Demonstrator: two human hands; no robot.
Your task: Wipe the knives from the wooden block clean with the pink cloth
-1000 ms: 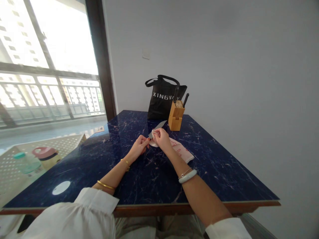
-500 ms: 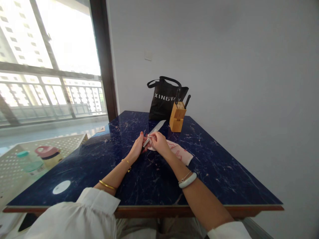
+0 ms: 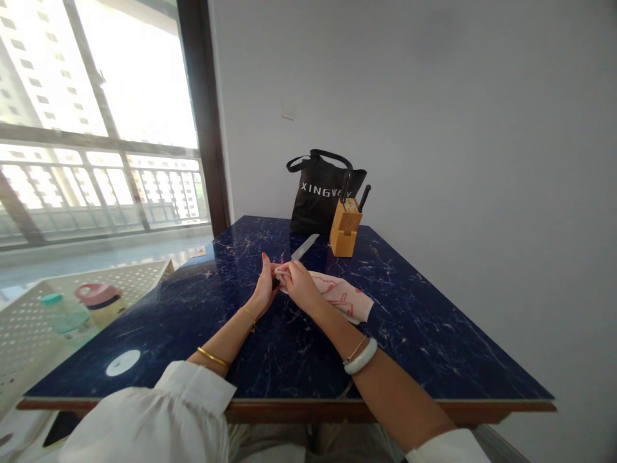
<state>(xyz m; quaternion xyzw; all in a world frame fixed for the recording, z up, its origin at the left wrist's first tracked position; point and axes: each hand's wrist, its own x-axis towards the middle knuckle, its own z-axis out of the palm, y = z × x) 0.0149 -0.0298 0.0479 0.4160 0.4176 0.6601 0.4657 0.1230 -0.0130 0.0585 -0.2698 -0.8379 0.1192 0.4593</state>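
Note:
A knife point(image 3: 305, 245) points away from me, its blade toward the black bag. My left hand point(image 3: 263, 286) is closed around the handle, and a dark bit of the handle shows between my hands. Pinched in my right hand point(image 3: 301, 283) is a white cloth point(image 3: 346, 297) with a red pattern. Part of the cloth covers the handle, while the rest trails right over the table point(image 3: 414, 347). My fingertips are partly hidden by the cloth and hands.
A wooden knife block point(image 3: 344, 241) holding black-handled knives stands beyond my hands. Behind it is a black tote bag point(image 3: 308, 209) against the wall. A white disc point(image 3: 123, 363) lies at front left. Left of the table, a perforated basket point(image 3: 139, 283) holds bottles.
My right hand and the cloth have slid down the handle toward me, covering the silvery part seen before. The knife has shifted slightly left.

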